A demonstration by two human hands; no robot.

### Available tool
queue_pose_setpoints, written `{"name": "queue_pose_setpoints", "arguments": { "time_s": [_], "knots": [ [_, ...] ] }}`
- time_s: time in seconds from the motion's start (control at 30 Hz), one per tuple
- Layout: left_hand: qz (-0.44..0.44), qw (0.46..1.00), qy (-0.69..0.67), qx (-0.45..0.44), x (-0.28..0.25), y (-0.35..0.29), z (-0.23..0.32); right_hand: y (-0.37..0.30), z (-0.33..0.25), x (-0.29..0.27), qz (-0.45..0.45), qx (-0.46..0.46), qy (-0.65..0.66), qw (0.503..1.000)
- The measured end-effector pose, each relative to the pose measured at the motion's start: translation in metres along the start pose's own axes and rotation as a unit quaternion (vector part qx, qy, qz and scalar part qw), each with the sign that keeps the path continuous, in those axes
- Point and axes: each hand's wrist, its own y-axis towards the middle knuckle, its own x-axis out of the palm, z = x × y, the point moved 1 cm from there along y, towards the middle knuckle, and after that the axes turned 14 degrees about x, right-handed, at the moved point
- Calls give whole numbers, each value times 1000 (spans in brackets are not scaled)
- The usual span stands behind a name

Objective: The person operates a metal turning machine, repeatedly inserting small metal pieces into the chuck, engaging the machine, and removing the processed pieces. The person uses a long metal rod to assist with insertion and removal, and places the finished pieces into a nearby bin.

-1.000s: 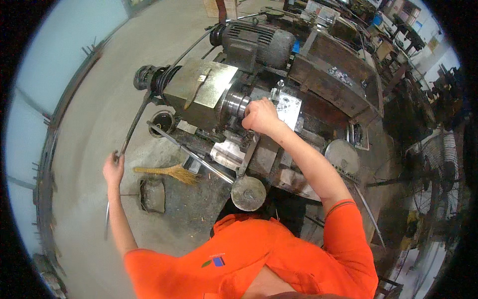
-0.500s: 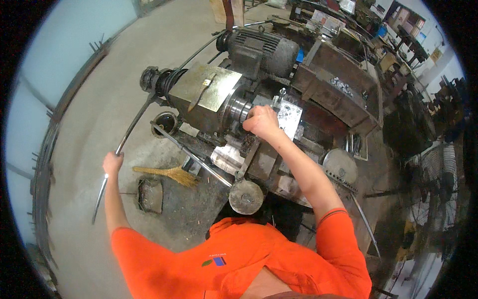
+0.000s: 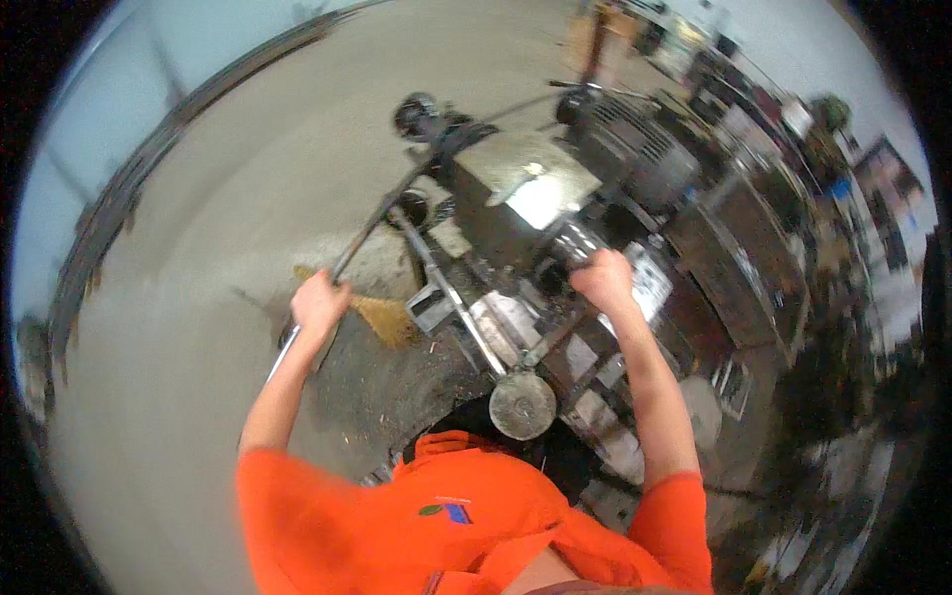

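At the left, my left hand (image 3: 319, 300) is closed around a long metal rod (image 3: 374, 220). The rod slants from the lathe's rear end down past my forearm. My right hand (image 3: 603, 278) is a fist at the front end of the shiny cylindrical spindle (image 3: 573, 241). The fingers face away and blur hides what they grip, if anything. Between the hands stands the greasy headstock with its bright metal cover (image 3: 521, 174). A lighter bar (image 3: 446, 283) runs from beside the headstock toward a round metal disc (image 3: 523, 405) close to my body.
A straw hand broom (image 3: 382, 315) lies on the floor by my left hand. Behind the headstock sits a finned motor (image 3: 635, 149). A large metal trough (image 3: 739, 258) stands to the right, with cluttered equipment beyond. Long bars (image 3: 129, 198) lie along the left wall.
The whole view has swung, so the lathe now sits farther right and more tilted. My left hand, still on the rod, appears nearer the broom. My right hand stays at the spindle end.
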Motion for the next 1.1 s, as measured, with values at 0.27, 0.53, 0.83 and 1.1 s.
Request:
{"name": "queue_pose_setpoints", "arguments": {
  "time_s": [0.27, 0.53, 0.83, 1.1],
  "knots": [
    [-23, 972, -70, 224, 24, 68, -32, -4, -6, -14, -33, -24, 37, 998],
    [-104, 948, -277, 115, -4, 55, -8, 13, 95, -73, 75, -50, 173, 981],
    [-117, 936, -308, 127, 14, 64, -12, 47, 266, -126, 158, 250, -63, 953],
    [-55, 918, -386, 70, 11, 47, -19, -10, 238, -140, 165, 165, -36, 972]
  ]
}}
